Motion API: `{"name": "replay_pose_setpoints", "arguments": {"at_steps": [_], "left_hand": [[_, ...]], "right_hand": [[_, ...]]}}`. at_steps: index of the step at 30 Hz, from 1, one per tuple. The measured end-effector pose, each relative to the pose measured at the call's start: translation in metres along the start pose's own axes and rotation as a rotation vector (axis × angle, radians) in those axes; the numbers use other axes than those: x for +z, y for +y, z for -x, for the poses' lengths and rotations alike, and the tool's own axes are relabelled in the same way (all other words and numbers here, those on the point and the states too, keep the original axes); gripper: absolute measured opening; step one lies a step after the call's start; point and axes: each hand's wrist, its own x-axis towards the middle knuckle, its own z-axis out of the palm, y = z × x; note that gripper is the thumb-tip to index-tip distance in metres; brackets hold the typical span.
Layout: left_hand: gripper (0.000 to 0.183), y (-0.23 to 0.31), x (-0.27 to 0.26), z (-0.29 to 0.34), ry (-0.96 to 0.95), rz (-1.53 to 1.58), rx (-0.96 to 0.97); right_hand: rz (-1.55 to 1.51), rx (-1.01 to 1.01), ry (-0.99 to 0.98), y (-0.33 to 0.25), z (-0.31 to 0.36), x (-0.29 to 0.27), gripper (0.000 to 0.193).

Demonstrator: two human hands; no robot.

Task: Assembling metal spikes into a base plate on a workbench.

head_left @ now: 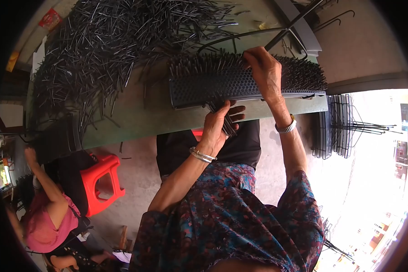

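Observation:
A long dark block (pixel 199 87) with a top full of small round holes lies along the table's near edge. Thin black rods (pixel 299 72) stand upright in its far rows, while the near left holes show bare. My left hand (pixel 218 122) is closed around a bundle of the same rods (pixel 226 119), held just in front of the block. My right hand (pixel 265 72) reaches over the block's middle with thumb and fingers pinched at the standing rods; what sits between the fingertips is too small to make out.
A big heap of loose black rods (pixel 122 36) covers the table's (pixel 122 132) left and back. Bent dark metal bars (pixel 281 34) lie behind the block. Wire racks (pixel 342 124) stand off the right end. At left, another person (pixel 47 222) works beside a red stool (pixel 102 181).

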Motion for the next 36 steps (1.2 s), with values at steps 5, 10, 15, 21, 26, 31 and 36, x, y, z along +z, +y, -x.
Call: {"name": "replay_pose_setpoints", "arguments": {"at_steps": [5,10,15,21,26,31,36], "left_hand": [[0.025,-0.005,0.000,-0.004,0.045,0.070,-0.004],[0.023,-0.004,0.002,-0.004,0.034,0.119,-0.023],[0.028,-0.008,-0.002,-0.010,-0.019,0.143,0.002],[0.030,-0.008,-0.004,-0.013,-0.025,0.131,-0.031],[0.025,-0.012,-0.006,-0.014,0.011,0.170,-0.022],[0.022,-0.012,-0.006,-0.014,0.059,0.122,-0.025],[0.021,-0.010,-0.005,-0.012,0.040,0.159,-0.009]], "right_hand": [[0.035,-0.070,0.030,0.011,-0.006,0.007,0.009],[0.042,-0.060,0.038,0.009,-0.006,0.007,0.009],[0.050,-0.074,0.027,0.007,-0.008,0.007,0.010],[0.057,-0.085,-0.005,0.011,-0.008,0.009,0.009],[0.107,-0.142,-0.004,0.013,-0.009,0.009,0.009],[0.152,-0.210,-0.059,0.020,-0.012,0.008,0.010],[0.117,-0.195,-0.131,0.015,-0.016,0.004,0.011]]}}
